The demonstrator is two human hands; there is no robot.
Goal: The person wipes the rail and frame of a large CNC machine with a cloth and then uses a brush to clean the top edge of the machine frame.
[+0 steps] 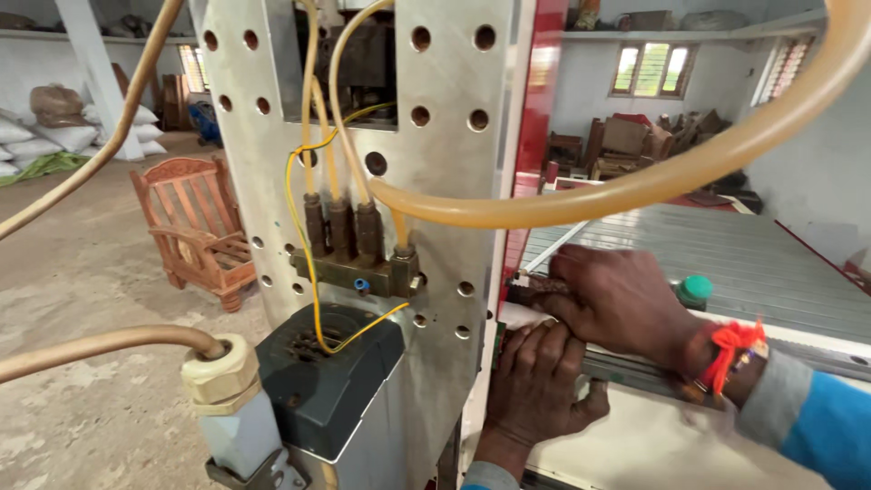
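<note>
hands: 2 | right hand [617, 304] closed on dark part [535, 292] at red frame edge [535, 136] | left hand [535, 386] below, fingers curled on rail [626, 367] | yellow hoses: 4 into brass block [358, 270] | green knob [694, 290]: 1

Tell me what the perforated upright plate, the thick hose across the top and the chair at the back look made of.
Perforated plate: probably aluminium or steel, dull grey, brushed and scuffed, with clean drilled holes.
Thick hose: likely soft plastic or rubber tubing, translucent amber, glossy, bending in a smooth curve.
Chair: wood, reddish-brown with a carved back and slats; finish looks bare or lightly stained.
</note>
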